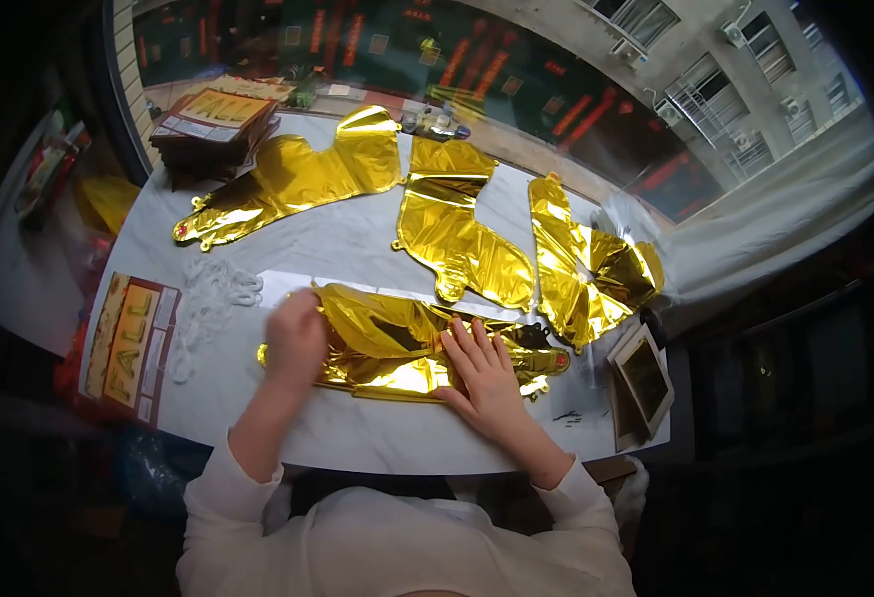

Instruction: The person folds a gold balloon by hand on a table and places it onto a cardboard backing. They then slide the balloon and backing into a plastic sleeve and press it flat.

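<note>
In front of me on the table lies a stack of flat gold foil balloons (387, 373), with the top one partly folded up. My right hand (485, 383) rests on the right part of this foil, fingers stretched out and spread. At the left end is my left hand (297, 336), blurred by motion; its fingers look curled, and I cannot see whether they grip the foil edge. Beyond the stack three more deflated gold foil balloons lie spread out: one at the left (307, 169), one in the middle (457, 229) and one at the right (591, 264).
White ribbon or string (213, 308) lies left of the stack. A printed card reading FALL (130, 343) is at the table's left edge, and a pile of similar packets (213, 124) stands at the back left. A small box-like frame (643, 383) sits at the right edge.
</note>
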Motion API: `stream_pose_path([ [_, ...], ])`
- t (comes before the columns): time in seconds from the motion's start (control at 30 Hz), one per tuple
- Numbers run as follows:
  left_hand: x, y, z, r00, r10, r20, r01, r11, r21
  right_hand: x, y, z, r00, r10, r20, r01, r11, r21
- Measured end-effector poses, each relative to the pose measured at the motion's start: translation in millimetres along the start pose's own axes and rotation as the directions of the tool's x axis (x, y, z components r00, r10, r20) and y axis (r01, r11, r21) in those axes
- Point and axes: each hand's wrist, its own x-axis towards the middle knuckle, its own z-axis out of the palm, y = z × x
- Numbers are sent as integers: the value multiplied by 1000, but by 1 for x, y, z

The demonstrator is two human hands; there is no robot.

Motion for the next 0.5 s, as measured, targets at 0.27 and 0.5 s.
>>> stream_pose_path([
  [0.27, 0, 54, -23, 918, 392, 61, -382, 915, -129, -2, 2, 4, 1000, 7, -28, -6, 999, 35],
  [0.5, -33, 45, 24, 811, 376, 449, -530, 797, 291, -3, 6, 6, 998, 30, -49, -24, 992, 121],
])
